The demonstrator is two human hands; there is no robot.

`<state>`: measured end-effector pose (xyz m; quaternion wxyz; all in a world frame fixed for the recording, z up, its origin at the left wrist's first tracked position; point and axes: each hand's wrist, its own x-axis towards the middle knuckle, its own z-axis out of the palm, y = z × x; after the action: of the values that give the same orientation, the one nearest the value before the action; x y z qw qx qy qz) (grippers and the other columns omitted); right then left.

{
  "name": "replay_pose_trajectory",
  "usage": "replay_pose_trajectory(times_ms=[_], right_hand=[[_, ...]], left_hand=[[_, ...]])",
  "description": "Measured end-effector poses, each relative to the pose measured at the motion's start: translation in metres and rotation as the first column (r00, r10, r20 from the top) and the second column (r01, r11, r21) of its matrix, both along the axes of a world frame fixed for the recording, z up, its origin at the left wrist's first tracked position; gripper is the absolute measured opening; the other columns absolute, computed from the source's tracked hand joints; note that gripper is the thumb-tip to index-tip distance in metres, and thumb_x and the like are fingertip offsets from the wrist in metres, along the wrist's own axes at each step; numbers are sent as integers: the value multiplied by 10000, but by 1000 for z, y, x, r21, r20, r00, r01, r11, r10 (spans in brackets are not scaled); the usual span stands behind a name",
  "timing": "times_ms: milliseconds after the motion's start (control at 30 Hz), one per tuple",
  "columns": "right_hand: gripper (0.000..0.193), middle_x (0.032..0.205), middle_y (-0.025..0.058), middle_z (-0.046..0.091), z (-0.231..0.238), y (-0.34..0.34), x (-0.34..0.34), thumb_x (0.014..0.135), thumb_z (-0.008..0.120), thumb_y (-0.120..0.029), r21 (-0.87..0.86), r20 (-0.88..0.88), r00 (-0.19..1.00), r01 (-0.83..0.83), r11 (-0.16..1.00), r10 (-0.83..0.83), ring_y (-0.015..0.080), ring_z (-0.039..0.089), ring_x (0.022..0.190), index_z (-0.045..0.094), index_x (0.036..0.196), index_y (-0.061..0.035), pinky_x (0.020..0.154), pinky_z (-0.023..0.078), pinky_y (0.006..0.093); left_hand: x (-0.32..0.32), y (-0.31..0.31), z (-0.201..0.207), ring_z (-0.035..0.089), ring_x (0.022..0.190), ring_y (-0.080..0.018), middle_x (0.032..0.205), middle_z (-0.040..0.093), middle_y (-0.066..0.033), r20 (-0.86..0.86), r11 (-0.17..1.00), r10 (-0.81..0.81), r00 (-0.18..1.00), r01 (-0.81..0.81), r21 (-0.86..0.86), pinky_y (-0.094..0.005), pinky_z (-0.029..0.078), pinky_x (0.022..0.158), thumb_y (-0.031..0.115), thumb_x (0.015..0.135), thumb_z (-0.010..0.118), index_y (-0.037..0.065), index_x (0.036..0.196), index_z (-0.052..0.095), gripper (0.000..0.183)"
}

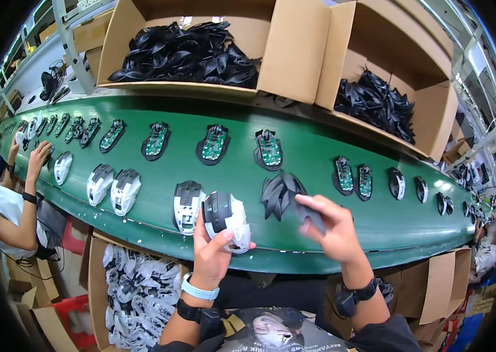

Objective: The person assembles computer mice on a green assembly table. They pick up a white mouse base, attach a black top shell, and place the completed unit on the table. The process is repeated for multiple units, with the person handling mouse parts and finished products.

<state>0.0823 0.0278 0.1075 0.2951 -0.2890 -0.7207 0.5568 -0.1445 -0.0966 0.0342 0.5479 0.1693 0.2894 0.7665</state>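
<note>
My left hand [210, 258] grips a black and white computer mouse shell [219, 214] above the near edge of the green conveyor belt [236, 176]. Between the thumb and fingers of my right hand [340, 233] is a thin, curved black plastic piece [311, 215], slightly blurred. It is apart from the shell. Just beyond it, a small heap of similar black pieces [277, 196] lies on the belt. Another mouse shell [187, 205] rests left of my left hand, partly behind the held one.
Mouse bases with green circuit boards [268, 149] line the belt. More white shells [124, 190] lie to the left. Behind the belt, cardboard boxes [292, 44] hold black pieces. A box of white parts [142, 287] stands below left. A co-worker's hand [39, 157] reaches in from the left.
</note>
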Motion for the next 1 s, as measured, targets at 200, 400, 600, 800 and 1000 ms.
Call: replay_pose_trajectory(times_ms=[200,400,600,800,1000], right_hand=[[656,1231,105,670,-8,-28,-15,906,752,54,-117,-181,975,-149,982,126,175,647,1133,545,1526,10,940,494,261],[863,1059,66,666,1,-40,-50,820,840,114,-484,-333,940,-102,869,-75,111,678,935,447,1577,-22,919,606,285],[718,1016,48,636,-12,-36,-55,799,866,100,-475,-299,952,-85,876,-70,123,663,961,548,1436,2,902,617,295],[614,1085,76,668,-24,-40,-57,850,848,48,-538,-291,955,-122,834,-48,136,665,990,563,1393,18,874,618,315],[532,1210,94,706,-27,-57,-66,898,835,-24,-591,-515,840,-201,781,-173,184,685,1118,584,1366,12,921,594,324]], left_hand=[[16,-15,25,715,1071,-348,1291,634,-181,107,999,-13,994,18,-44,-565,646,853,66,941,643,68,1529,390,640],[27,-14,37,618,1292,-289,1408,597,-141,138,996,56,989,-45,-83,-479,505,1111,73,981,628,44,1546,394,612],[26,-15,44,616,1293,-249,1394,607,-130,91,994,49,995,-40,-97,-434,488,1116,47,966,652,38,1538,405,624],[20,-13,42,645,1238,-225,1355,627,-131,32,989,0,999,4,-145,-407,519,1072,40,961,669,32,1556,393,656],[15,-18,46,619,1278,-228,1363,623,-132,-66,1000,-4,998,4,7,-395,490,1114,32,841,858,-25,1547,386,851]])
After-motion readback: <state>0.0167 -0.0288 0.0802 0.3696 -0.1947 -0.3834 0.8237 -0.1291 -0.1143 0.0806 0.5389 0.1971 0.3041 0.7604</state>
